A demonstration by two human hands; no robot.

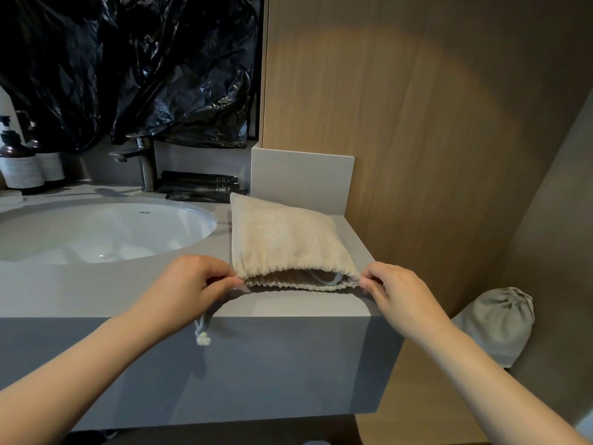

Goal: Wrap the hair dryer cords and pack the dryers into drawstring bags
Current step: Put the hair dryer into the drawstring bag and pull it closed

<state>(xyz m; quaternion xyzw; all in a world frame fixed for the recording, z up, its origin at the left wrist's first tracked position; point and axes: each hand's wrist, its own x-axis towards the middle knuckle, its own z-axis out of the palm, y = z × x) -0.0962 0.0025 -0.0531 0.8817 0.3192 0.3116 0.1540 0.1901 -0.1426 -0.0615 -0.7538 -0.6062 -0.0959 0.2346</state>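
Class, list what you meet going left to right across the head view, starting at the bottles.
pump bottles → faucet → left hand → beige drawstring bag → right hand → grey drawstring bag

Beige fabric drawstring bag (282, 239) sits by the grey stone vanity counter (128, 293)'s front right corner, mouth facing the front edge. Oval white basin (96, 232)'s left of it, dark metal faucet (141, 162) behind that, flat black sachets (199, 186) along the back edge. Grey cloth pouch (500, 322) lies beyond the right edge, lower down.
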